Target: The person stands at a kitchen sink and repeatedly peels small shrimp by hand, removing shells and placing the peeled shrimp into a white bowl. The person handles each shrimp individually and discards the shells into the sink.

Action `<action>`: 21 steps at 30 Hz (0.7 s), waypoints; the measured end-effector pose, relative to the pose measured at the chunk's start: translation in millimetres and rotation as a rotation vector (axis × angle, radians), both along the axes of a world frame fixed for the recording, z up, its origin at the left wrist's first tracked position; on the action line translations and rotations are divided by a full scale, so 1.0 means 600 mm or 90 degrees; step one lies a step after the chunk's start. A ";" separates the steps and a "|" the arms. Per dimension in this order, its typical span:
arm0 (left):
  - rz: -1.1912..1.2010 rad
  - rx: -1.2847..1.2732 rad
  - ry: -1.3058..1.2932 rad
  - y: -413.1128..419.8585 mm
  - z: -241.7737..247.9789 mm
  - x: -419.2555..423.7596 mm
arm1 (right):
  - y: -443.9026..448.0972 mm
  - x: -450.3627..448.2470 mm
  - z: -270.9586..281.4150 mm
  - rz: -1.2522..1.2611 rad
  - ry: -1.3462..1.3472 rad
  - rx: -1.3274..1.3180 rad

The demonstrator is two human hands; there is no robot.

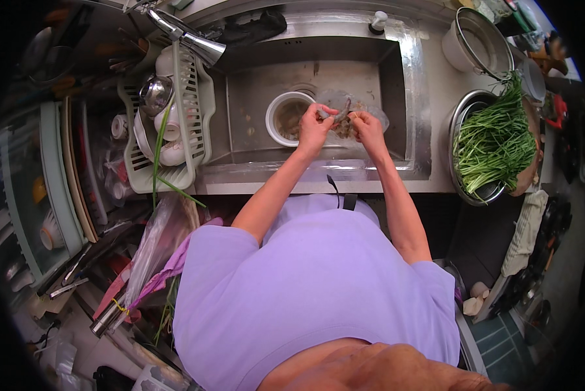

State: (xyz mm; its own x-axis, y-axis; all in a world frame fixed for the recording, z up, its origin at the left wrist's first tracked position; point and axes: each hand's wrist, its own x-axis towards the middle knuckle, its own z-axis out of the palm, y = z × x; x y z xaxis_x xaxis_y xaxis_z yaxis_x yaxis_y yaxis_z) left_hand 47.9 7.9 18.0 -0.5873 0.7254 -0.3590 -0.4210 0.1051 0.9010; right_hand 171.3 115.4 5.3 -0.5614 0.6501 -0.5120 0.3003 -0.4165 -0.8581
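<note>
Over the stainless steel sink, my left hand [314, 129] pinches a greyish raw shrimp [342, 115] between thumb and fingers. Close at its right side, my right hand [369, 129] has its thumb and fingertips drawn together. Whether they grip part of the shrimp is too small to tell. Partly behind my left hand stands a round white tub [271, 122] with cloudy water and some shrimp-like pieces in it. Below both hands, a clear plastic bag [378, 117] lies spread on the sink floor with brownish shrimp or shell bits on it.
Left of the sink [253, 73] stands a white dish rack [202, 117] with bowls; a chrome faucet [202, 46] leans over that corner. Green chives [498, 137] overfill a metal bowl [454, 132] on the right counter, near a lidless pot [451, 49]. A soap dispenser [378, 22] is behind.
</note>
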 end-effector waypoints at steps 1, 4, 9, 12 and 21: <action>-0.015 -0.021 0.070 0.001 0.002 0.002 | -0.002 -0.001 0.001 0.005 -0.001 -0.003; -0.058 -0.078 0.227 -0.003 0.019 0.009 | -0.005 -0.005 0.002 0.026 -0.013 0.028; -0.084 -0.100 0.272 -0.001 0.043 0.010 | -0.003 -0.005 -0.009 0.050 -0.030 0.099; -0.108 -0.095 0.275 -0.005 0.043 0.004 | -0.001 -0.003 -0.005 0.038 0.036 -0.031; -0.150 -0.096 0.287 -0.006 0.040 0.001 | 0.005 -0.005 -0.013 0.079 -0.013 0.083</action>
State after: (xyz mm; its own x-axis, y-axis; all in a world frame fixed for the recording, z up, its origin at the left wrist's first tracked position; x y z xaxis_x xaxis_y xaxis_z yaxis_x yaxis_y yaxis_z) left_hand 48.2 4.2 42.2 -0.5345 0.8163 -0.2189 0.0559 0.2925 0.9546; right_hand 168.5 118.4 -2.6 -0.6320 0.6378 -0.4402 0.3611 -0.2602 -0.8955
